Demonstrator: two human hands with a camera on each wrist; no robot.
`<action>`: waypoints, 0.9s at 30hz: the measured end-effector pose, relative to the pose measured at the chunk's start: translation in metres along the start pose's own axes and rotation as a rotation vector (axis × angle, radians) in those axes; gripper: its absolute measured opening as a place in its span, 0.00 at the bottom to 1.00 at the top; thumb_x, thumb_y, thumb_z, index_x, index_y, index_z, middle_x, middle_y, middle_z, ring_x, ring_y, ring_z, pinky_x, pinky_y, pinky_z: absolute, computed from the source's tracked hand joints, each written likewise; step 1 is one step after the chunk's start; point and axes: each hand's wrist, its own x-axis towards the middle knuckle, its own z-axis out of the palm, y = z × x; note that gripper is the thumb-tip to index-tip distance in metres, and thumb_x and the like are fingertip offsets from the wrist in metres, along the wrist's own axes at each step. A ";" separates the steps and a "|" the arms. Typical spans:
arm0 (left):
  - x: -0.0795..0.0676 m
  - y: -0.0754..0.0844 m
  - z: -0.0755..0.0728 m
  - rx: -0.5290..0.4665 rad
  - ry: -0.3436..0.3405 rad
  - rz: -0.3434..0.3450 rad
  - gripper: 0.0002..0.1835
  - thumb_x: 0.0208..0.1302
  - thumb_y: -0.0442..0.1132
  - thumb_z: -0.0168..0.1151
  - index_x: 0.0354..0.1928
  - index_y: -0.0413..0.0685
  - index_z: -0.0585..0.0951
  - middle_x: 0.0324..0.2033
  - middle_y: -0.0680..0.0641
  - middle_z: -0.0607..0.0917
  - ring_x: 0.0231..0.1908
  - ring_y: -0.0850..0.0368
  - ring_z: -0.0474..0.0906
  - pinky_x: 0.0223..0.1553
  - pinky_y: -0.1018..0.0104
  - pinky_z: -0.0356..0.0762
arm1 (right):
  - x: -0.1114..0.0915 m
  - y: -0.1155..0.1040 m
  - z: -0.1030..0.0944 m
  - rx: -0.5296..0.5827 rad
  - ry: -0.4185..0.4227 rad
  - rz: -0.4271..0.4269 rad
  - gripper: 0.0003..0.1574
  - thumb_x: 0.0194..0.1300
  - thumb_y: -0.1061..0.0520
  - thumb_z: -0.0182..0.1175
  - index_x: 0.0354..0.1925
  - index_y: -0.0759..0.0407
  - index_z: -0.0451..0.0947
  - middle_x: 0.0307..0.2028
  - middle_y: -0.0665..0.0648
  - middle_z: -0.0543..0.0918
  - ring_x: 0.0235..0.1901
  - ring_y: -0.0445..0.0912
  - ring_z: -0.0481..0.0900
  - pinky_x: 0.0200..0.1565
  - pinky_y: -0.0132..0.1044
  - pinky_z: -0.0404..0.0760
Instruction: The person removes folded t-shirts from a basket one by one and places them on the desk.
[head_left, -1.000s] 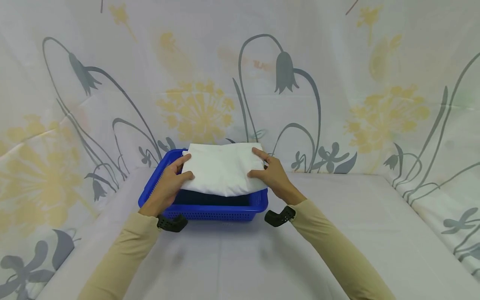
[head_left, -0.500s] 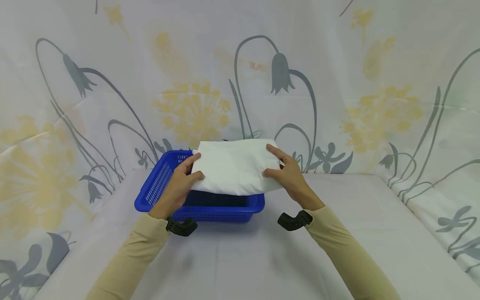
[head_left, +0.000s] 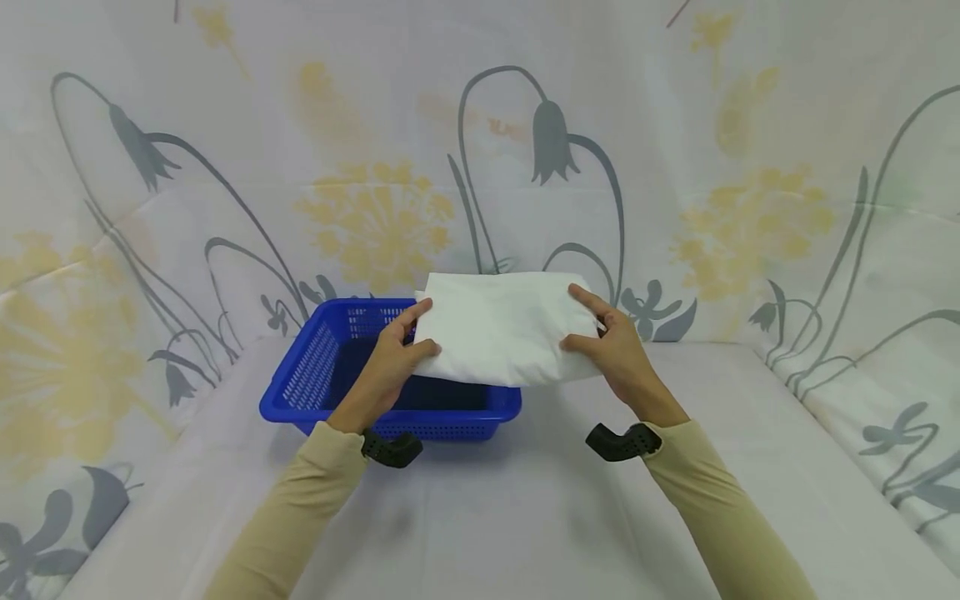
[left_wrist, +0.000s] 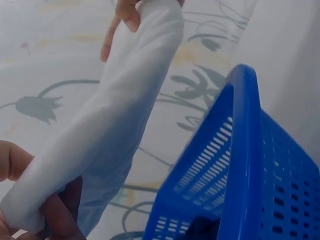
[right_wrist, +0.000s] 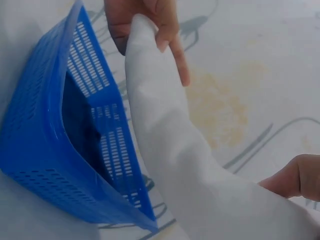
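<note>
A folded white cloth [head_left: 502, 329] hangs between both hands, above the table and overlapping the right part of a blue plastic basket [head_left: 281, 400]. My left hand [head_left: 386, 367] grips the cloth's left end, thumb on top and other fingers curled beneath, as the left wrist view shows. At the opposite end my right hand [head_left: 626, 358] holds on the same way, its thumb and index finger on the upper face. Seen from the right wrist, the cloth [right_wrist: 170, 130] is a thick, soft bundle of layers. Part of the basket's far side is hidden behind it.
Something dark, apparently fabric [head_left: 450, 395], lies in the bottom of the basket. A white sheet [head_left: 510, 517] covers the table, and a flower-printed curtain [head_left: 375, 125] rises behind and along both sides. Each wrist wears a black camera mount [head_left: 622, 442].
Both hands have carried the white cloth to the right, from over the basket to partly beyond its right edge. More of the basket's left interior shows now. The head view has shifted slightly.
</note>
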 end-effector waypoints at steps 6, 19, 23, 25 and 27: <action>0.005 -0.003 0.016 -0.038 -0.027 0.018 0.40 0.61 0.24 0.54 0.75 0.49 0.56 0.64 0.39 0.62 0.58 0.44 0.68 0.55 0.55 0.69 | -0.007 -0.002 -0.018 0.021 0.000 0.003 0.53 0.54 0.74 0.60 0.74 0.52 0.56 0.70 0.59 0.58 0.55 0.50 0.67 0.45 0.32 0.76; 0.012 -0.008 0.057 -0.126 -0.042 0.030 0.39 0.60 0.23 0.55 0.74 0.49 0.59 0.68 0.42 0.60 0.58 0.42 0.70 0.57 0.49 0.68 | -0.019 -0.006 -0.056 0.045 0.060 0.018 0.52 0.54 0.75 0.59 0.74 0.52 0.58 0.73 0.61 0.51 0.54 0.47 0.65 0.43 0.30 0.76; 0.014 -0.011 0.073 -0.143 -0.018 0.019 0.39 0.59 0.24 0.55 0.74 0.49 0.60 0.66 0.41 0.63 0.56 0.43 0.71 0.58 0.48 0.67 | -0.023 -0.006 -0.067 0.072 0.079 0.015 0.51 0.54 0.77 0.57 0.74 0.54 0.58 0.72 0.62 0.51 0.54 0.46 0.65 0.42 0.29 0.76; 0.015 -0.013 0.080 -0.154 -0.009 0.018 0.39 0.59 0.24 0.55 0.73 0.50 0.61 0.66 0.42 0.63 0.56 0.44 0.70 0.59 0.48 0.66 | -0.025 -0.006 -0.073 0.068 0.087 0.010 0.51 0.54 0.77 0.57 0.74 0.54 0.58 0.72 0.62 0.52 0.53 0.45 0.66 0.41 0.28 0.77; 0.016 -0.015 0.087 -0.163 -0.003 0.020 0.39 0.59 0.24 0.55 0.73 0.50 0.61 0.66 0.42 0.64 0.56 0.45 0.70 0.59 0.48 0.66 | -0.027 -0.006 -0.078 0.069 0.096 0.015 0.51 0.55 0.77 0.57 0.73 0.53 0.59 0.72 0.62 0.53 0.53 0.45 0.66 0.41 0.29 0.77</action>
